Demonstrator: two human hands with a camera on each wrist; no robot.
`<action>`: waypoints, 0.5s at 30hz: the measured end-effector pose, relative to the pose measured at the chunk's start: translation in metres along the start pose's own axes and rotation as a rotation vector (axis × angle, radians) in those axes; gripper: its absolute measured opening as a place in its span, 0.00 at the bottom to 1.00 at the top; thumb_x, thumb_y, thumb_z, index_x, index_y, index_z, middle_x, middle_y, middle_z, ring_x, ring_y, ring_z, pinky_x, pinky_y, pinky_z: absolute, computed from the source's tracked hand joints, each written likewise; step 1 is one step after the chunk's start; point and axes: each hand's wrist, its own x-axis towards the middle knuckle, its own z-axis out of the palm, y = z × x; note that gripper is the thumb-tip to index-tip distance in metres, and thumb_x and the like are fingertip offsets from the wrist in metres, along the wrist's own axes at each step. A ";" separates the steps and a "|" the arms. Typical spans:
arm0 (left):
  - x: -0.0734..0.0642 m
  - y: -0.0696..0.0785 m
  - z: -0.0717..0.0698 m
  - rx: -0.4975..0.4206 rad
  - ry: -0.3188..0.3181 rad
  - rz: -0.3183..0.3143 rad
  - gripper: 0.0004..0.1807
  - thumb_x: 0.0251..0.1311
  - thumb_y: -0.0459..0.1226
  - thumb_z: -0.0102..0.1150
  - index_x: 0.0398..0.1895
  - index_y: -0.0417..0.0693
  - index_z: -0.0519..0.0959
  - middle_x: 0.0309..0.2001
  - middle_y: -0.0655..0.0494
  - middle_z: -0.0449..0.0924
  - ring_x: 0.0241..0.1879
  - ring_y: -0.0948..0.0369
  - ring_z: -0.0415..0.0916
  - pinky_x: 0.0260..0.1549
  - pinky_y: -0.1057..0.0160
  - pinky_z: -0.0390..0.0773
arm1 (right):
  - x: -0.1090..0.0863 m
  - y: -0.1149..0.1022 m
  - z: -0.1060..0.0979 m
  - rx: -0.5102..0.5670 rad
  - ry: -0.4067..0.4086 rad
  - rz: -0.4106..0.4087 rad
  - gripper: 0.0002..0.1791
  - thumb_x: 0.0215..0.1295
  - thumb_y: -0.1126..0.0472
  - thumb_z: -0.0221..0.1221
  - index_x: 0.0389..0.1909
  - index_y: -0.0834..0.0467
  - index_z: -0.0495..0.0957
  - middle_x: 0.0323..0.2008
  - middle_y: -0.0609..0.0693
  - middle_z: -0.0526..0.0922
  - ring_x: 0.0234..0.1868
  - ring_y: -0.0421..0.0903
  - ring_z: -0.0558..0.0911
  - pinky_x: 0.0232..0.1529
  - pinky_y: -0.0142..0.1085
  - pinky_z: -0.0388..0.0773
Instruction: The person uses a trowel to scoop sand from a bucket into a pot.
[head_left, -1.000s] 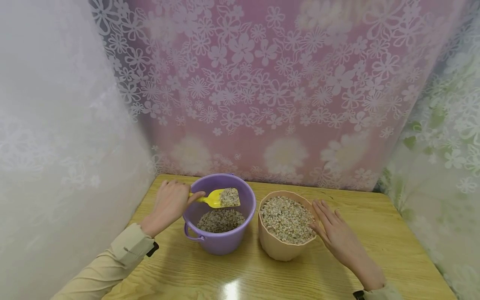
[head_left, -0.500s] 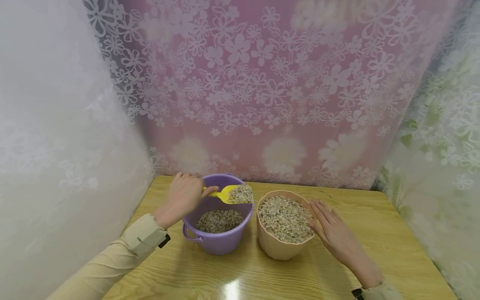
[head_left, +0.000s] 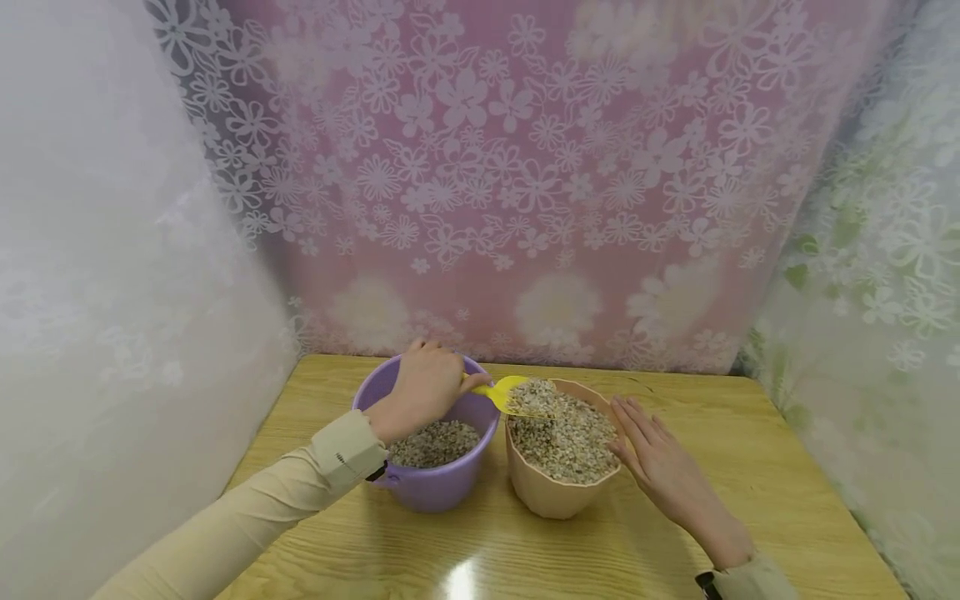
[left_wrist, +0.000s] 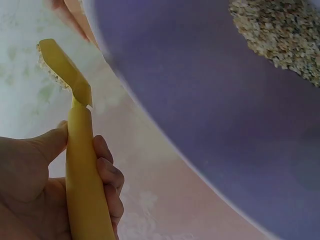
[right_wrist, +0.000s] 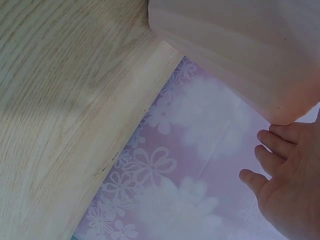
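Note:
My left hand (head_left: 427,383) grips the handle of a yellow toy shovel (head_left: 507,393), its fingers curled round it in the left wrist view (left_wrist: 87,165). Small pale pebbles (head_left: 534,397) heap on the shovel's blade, which overlaps the left rim of the peach pot. That peach pot (head_left: 555,497) is filled near its brim with the same gravel (head_left: 573,446). Beneath my left forearm stands a purple bucket (head_left: 442,487), with a lower layer of gravel (head_left: 438,442) inside. My right hand (head_left: 667,467) rests with extended fingers against the pot's right side, fingertips right at the rim.
Both containers stand side by side on a wooden table (head_left: 750,467). A pink floral curtain (head_left: 480,208) hangs behind the table's back edge. Pale sheets close off the left (head_left: 112,333) and right (head_left: 885,333) sides.
My left hand has carried the loaded shovel rightward, from above the purple bucket to the peach pot's left rim. My right hand has stayed at the pot's side.

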 end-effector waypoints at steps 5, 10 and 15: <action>0.011 0.018 0.006 0.072 0.014 0.069 0.35 0.68 0.61 0.53 0.07 0.54 0.64 0.13 0.60 0.65 0.23 0.59 0.63 0.34 0.61 0.57 | 0.000 0.000 0.000 0.016 -0.010 0.014 0.34 0.80 0.51 0.50 0.78 0.63 0.54 0.77 0.63 0.58 0.75 0.63 0.59 0.71 0.60 0.55; 0.021 0.036 0.010 0.193 -0.028 0.083 0.34 0.68 0.63 0.51 0.08 0.53 0.68 0.17 0.59 0.70 0.27 0.60 0.67 0.35 0.62 0.60 | 0.000 -0.001 0.000 0.019 -0.007 0.017 0.34 0.80 0.52 0.50 0.77 0.64 0.56 0.76 0.63 0.58 0.75 0.63 0.60 0.70 0.61 0.56; 0.032 0.052 0.015 0.253 -0.182 0.083 0.34 0.71 0.63 0.45 0.11 0.55 0.73 0.22 0.60 0.73 0.29 0.61 0.61 0.35 0.63 0.53 | 0.000 -0.001 0.001 0.005 0.017 0.003 0.33 0.80 0.53 0.51 0.77 0.65 0.57 0.76 0.64 0.60 0.74 0.63 0.61 0.69 0.61 0.58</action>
